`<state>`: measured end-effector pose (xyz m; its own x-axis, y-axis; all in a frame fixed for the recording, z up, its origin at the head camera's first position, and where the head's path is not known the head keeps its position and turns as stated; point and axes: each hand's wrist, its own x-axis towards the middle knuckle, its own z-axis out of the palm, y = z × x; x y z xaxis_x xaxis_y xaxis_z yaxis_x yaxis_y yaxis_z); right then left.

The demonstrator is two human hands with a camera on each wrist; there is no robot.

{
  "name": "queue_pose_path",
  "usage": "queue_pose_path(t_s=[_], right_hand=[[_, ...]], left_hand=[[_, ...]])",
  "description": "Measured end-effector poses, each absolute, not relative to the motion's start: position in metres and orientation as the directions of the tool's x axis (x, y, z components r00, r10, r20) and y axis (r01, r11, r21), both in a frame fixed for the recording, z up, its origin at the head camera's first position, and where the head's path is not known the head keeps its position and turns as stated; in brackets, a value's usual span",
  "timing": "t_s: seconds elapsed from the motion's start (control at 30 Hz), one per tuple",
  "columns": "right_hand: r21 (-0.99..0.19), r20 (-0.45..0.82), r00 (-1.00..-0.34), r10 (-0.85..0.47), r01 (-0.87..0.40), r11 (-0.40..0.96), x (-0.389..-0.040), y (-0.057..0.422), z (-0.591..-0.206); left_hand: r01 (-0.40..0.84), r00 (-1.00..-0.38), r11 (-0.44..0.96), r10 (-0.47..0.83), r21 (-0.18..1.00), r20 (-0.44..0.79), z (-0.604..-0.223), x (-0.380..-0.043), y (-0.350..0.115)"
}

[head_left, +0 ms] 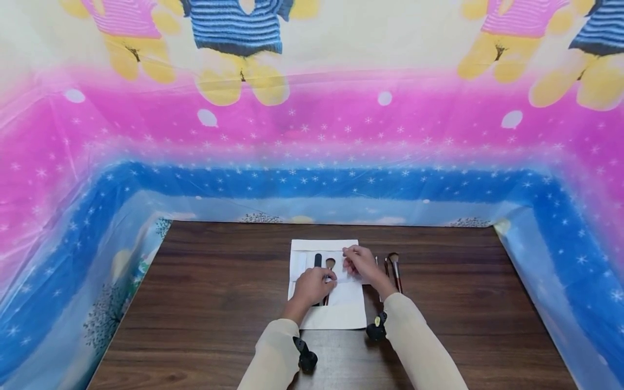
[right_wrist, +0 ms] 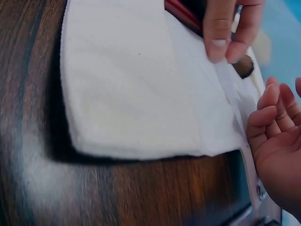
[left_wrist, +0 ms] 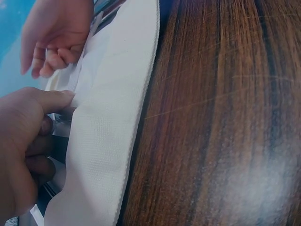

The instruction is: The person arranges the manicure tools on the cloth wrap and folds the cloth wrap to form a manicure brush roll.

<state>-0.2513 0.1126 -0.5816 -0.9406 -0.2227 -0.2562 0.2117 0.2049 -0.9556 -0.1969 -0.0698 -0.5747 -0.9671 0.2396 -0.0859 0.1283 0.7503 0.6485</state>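
In the head view, a white cloth brush case (head_left: pixel 343 317) lies unfolded on the table. A makeup brush (head_left: pixel 330 264) with a brown head and a black flat-ended tool (head_left: pixel 318 260) lie in it. My left hand (head_left: pixel 312 284) is over the brush's middle, hiding part of it. Its thumb and forefinger pinch the white strap (right_wrist: pixel 225 82) across the case, beside the brush's silver part. My right hand (head_left: pixel 359 262) hovers at the case's upper right side. Its fingers are loosely curled, with nothing visible in them, in the right wrist view.
Several loose brushes (head_left: pixel 396 268) lie right of the case, partly behind the right forearm. The brown wooden table (head_left: pixel 219 303) meets a printed pink and blue cloth (head_left: pixel 312 184) at its back and sides.
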Motion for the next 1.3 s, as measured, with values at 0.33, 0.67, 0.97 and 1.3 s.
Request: queue_pose_path(t_s=[0.33, 0.67, 0.97, 1.3], right_hand=[[-0.946, -0.122, -0.984, -0.132, 0.076, 0.315, -0.242, 0.147, -0.564], [-0.913, -0.066, -0.995, 0.076, 0.091, 0.397, -0.229, 0.205, -0.552], [-0.766, -0.124, -0.984, 0.127, 0.176, 0.618, -0.218, 0.229, -0.565], [-0.673, -0.254, -0.953, 0.167, 0.298, 0.677, -0.214, 0.228, -0.569]], left_hand=[[0.122, -0.973, 0.75, 0.221, 0.65, -0.072, -0.579, -0.196, -0.068], [0.13, -0.973, 0.746, 0.222, 0.653, -0.06, -0.581, -0.195, -0.069], [0.131, -0.974, 0.749, 0.22, 0.649, -0.058, -0.583, -0.197, -0.069], [0.129, -0.972, 0.746, 0.226, 0.653, -0.066, -0.585, -0.198, -0.071]])
